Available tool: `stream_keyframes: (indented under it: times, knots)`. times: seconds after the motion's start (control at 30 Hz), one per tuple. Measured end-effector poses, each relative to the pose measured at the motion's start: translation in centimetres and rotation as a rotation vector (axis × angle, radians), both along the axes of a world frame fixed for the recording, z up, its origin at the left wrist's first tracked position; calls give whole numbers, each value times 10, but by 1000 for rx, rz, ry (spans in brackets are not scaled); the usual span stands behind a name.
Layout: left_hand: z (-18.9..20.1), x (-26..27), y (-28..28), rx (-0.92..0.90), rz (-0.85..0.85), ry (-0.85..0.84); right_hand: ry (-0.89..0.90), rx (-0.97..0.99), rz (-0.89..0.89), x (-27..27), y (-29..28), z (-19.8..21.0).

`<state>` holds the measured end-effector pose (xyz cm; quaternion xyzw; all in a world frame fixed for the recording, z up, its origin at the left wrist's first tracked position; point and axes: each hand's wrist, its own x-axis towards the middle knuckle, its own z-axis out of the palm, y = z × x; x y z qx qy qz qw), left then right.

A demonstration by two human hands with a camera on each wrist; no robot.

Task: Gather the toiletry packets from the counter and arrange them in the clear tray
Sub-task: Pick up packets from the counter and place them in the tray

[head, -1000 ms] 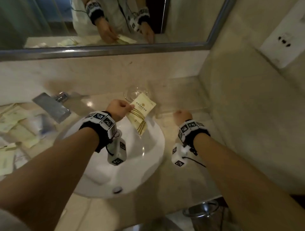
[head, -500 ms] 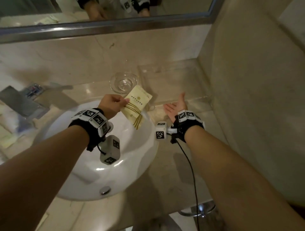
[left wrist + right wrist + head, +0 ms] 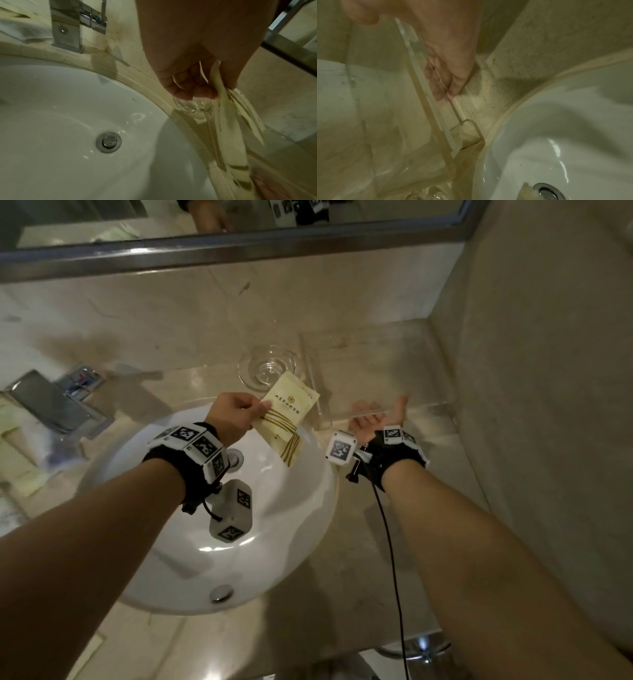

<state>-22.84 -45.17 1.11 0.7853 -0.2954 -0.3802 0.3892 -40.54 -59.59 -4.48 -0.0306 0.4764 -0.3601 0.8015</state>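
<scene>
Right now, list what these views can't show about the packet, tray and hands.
- Packet count: wrist view blurs the edges, head view shows one face.
- Tray contents: clear walls and glare.
- Right hand contact with tray: seen through plastic.
- Left hand fingertips: behind packet.

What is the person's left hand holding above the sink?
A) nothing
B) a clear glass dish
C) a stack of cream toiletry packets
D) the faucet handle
C: the left hand pinches a stack of cream toiletry packets with gold stripes, held over the white sink, while the glass dish sits untouched on the counter behind them.
</scene>
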Motion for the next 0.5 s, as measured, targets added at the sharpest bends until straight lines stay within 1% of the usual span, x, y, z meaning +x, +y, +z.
stream_keyframes:
  times: [0.2,0.27,0.33,0.4,0.43,0.5]
  knots:
    - [1,-7,-4,-24,-13,2,75,-17,-11,-9,13,-1]
    - [1,-10,-5,-38,-14,12,114,-40,57,-14,19,3]
    - [2,-15,-7,-51,-18,28,174,-47,127,-21,23,-3]
    - [3,-21,-9,-63,-28,45,302,-44,210,-28,26,-9]
    - [4,-25,-10,-64,-44,46,348,-15,212,-33,27,-12]
    - [7,-32,-11,-61,-79,49,361,52,183,-42,28,-15]
